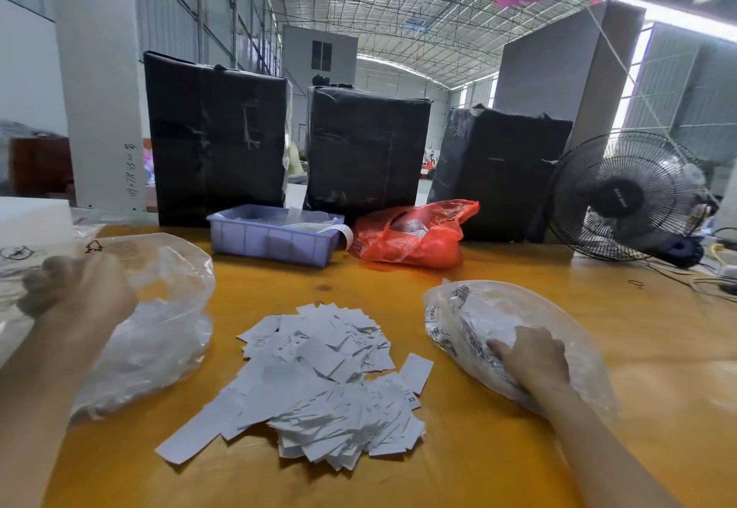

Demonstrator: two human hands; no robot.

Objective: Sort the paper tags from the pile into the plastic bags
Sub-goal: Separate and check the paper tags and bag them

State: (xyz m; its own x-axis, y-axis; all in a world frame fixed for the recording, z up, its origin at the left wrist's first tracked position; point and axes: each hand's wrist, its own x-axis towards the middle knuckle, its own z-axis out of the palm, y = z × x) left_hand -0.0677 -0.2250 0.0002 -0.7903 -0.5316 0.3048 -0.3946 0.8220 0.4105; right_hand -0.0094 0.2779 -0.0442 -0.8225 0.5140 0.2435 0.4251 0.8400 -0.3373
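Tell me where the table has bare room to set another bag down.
Bare yellow table shows between the tag pile and the right clear bag, and more beyond that bag toward the fan. A strip lies between the pile and the purple tray. Crowded: the left clear bag nearly meets the pile, and the red bag fills the back.

Warehouse (pixel 399 28), orange table (pixel 518 447), fan (pixel 622 196).
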